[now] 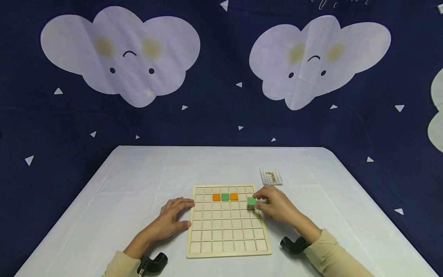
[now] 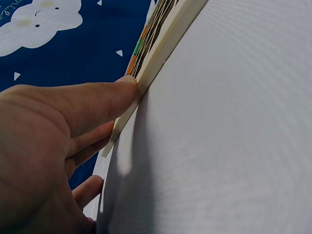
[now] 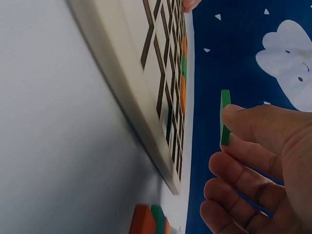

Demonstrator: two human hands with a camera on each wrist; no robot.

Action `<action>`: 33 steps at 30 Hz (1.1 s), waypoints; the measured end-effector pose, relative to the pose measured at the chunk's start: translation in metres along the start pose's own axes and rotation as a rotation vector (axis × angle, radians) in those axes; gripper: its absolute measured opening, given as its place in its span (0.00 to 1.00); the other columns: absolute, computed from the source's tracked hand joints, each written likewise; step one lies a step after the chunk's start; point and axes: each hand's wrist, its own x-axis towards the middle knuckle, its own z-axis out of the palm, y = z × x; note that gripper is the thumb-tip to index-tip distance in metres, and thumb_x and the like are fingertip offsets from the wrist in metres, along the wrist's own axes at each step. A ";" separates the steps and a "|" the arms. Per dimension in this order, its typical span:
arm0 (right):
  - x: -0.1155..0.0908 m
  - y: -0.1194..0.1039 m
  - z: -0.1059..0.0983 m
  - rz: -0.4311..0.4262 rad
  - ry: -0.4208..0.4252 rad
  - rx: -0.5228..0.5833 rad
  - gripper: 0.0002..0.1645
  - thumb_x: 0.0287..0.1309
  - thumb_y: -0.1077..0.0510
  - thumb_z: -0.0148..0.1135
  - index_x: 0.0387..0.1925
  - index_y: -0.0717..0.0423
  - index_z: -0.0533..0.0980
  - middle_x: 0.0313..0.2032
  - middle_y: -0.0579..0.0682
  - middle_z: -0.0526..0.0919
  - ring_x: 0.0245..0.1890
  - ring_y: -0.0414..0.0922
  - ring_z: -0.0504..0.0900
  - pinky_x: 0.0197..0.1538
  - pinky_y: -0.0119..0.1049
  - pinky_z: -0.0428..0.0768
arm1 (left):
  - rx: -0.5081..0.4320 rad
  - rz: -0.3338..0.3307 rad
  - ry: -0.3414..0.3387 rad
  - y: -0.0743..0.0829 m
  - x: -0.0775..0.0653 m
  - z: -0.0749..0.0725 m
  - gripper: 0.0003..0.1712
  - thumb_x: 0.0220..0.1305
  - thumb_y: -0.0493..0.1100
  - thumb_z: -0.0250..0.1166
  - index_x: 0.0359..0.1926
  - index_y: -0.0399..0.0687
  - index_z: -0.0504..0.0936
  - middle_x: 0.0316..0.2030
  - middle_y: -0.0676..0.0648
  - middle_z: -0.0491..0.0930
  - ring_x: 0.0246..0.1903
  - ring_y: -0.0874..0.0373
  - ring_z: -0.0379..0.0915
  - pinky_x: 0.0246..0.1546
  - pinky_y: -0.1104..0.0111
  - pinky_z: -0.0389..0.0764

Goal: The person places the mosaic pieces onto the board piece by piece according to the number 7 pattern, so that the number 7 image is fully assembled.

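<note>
My right hand pinches a green square tile between thumb and index finger, over the right edge of a wooden grid board. In the right wrist view the tile is raised off the board and seen edge-on, the other fingers loosely curled. My left hand rests at the board's left side, thumb and fingertips touching the frame, fingers fairly straight. Near the board's top, an orange tile, a green tile and another orange tile sit side by side in one row.
A small card with a printed grid pattern lies beyond the board's upper right corner. Beside the board's right edge, partly hidden by my right hand, are loose orange and green tiles. A white cloth covers the table.
</note>
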 end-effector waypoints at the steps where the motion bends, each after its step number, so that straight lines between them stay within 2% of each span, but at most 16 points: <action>1: 0.001 -0.001 0.001 -0.006 0.002 -0.001 0.11 0.50 0.56 0.68 0.38 0.49 0.82 0.35 0.40 0.81 0.38 0.39 0.75 0.41 0.32 0.76 | -0.002 0.002 0.001 0.000 0.000 0.000 0.31 0.51 0.46 0.70 0.59 0.49 0.74 0.64 0.47 0.68 0.67 0.43 0.50 0.62 0.44 0.43; 8: 0.006 -0.009 0.005 -0.018 0.005 0.009 0.11 0.49 0.56 0.68 0.38 0.48 0.81 0.35 0.39 0.80 0.39 0.38 0.76 0.43 0.34 0.77 | -0.003 0.023 0.006 -0.002 0.000 0.000 0.31 0.52 0.45 0.70 0.59 0.48 0.74 0.64 0.47 0.68 0.67 0.42 0.50 0.62 0.44 0.44; 16: 0.011 -0.019 0.009 -0.016 -0.035 0.019 0.11 0.51 0.54 0.67 0.39 0.48 0.81 0.36 0.41 0.80 0.38 0.37 0.73 0.41 0.32 0.74 | -0.001 0.004 0.002 0.000 0.000 0.000 0.31 0.52 0.45 0.70 0.59 0.49 0.74 0.64 0.48 0.68 0.68 0.43 0.50 0.62 0.44 0.43; 24: 0.017 -0.022 0.016 -0.037 -0.024 0.022 0.12 0.50 0.56 0.68 0.39 0.49 0.81 0.36 0.39 0.80 0.37 0.38 0.73 0.39 0.30 0.73 | -0.009 -0.014 -0.003 0.001 0.000 0.000 0.31 0.52 0.45 0.70 0.59 0.49 0.74 0.64 0.48 0.68 0.68 0.44 0.50 0.63 0.45 0.43; 33: 0.023 -0.025 0.023 -0.027 -0.047 0.014 0.12 0.50 0.55 0.68 0.39 0.50 0.81 0.36 0.39 0.80 0.38 0.38 0.74 0.39 0.30 0.72 | -0.008 -0.005 -0.002 0.001 -0.001 0.000 0.31 0.52 0.45 0.70 0.59 0.49 0.74 0.64 0.48 0.67 0.68 0.43 0.49 0.63 0.44 0.43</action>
